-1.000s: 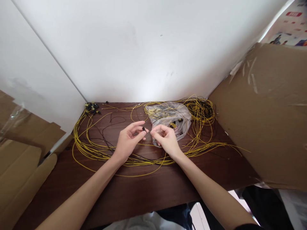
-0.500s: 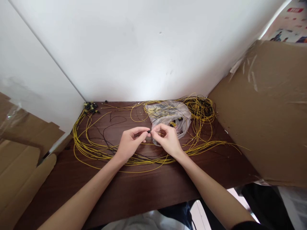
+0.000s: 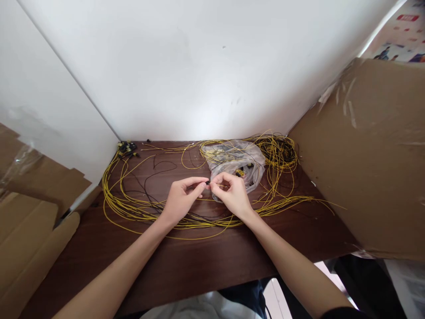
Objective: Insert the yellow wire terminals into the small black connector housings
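Observation:
Above the middle of the table, my left hand (image 3: 181,197) pinches a small black connector (image 3: 207,182) between thumb and fingertips. My right hand (image 3: 235,194) meets it from the other side, its thumb and forefinger closed on a thin yellow wire (image 3: 224,186) at the connector. The fingertips hide where wire and connector join. Just behind my right hand lies a clear plastic bag (image 3: 255,153) with small black and yellow parts inside. Below both hands, a long bundle of yellow and black wires (image 3: 133,212) runs across the table.
Black connectors (image 3: 128,149) cluster at the back left, on the bundle's end. A tangled coil of wires (image 3: 279,150) lies at the back right. Cardboard (image 3: 372,155) walls the right side, with more cardboard (image 3: 29,235) at left. A white wall (image 3: 199,71) closes off the brown table (image 3: 199,261) behind.
Both hands keep nearly the same pinch around the connector, with only a very slight shift. The whole view has moved slightly; the wires and bag lie as before.

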Tool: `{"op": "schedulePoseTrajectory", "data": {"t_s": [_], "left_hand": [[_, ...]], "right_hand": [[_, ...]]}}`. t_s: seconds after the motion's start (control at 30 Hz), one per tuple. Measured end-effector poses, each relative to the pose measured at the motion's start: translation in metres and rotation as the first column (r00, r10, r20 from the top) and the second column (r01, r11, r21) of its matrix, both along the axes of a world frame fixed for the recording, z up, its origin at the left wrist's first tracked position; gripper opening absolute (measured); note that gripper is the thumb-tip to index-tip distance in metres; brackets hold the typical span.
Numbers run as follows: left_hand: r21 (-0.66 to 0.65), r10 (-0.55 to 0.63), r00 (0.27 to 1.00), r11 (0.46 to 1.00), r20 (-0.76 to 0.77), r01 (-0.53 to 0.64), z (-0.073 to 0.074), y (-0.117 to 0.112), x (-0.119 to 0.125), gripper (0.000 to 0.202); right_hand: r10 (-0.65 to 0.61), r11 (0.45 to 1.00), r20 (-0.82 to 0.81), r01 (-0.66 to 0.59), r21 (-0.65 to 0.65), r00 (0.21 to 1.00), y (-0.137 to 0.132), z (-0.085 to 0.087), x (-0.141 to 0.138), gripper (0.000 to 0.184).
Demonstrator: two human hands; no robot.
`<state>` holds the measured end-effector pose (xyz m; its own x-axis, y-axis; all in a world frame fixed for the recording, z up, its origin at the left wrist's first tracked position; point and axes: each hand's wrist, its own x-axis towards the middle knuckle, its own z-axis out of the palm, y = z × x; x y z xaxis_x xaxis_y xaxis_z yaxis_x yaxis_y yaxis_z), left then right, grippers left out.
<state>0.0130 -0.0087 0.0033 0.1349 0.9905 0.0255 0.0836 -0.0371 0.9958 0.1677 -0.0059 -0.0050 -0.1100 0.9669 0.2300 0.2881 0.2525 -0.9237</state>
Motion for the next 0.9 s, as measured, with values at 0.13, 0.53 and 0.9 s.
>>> {"op": "schedulePoseTrajectory", "data": {"t_s": [0.13, 0.53, 0.9], "left_hand": [[0.031, -0.018, 0.998, 0.999, -0.052, 0.019, -0.007, 0.001, -0.001, 0.030], [0.242, -0.003, 0.964, 0.968, -0.267, 0.070, -0.016, 0.003, -0.005, 0.029], [0.456, 0.094, 0.917, 0.884, -0.388, 0.102, -0.011, -0.001, -0.003, 0.022]], "right_hand": [[-0.034, 0.999, 0.041, 0.033, 0.014, 0.999, 0.001, -0.002, 0.001, 0.008], [0.018, 0.999, -0.004, -0.018, -0.029, 1.000, 0.004, -0.003, 0.002, 0.011], [-0.035, 0.978, -0.334, -0.037, -0.206, 0.942, 0.010, -0.007, 0.000, 0.026]]}}
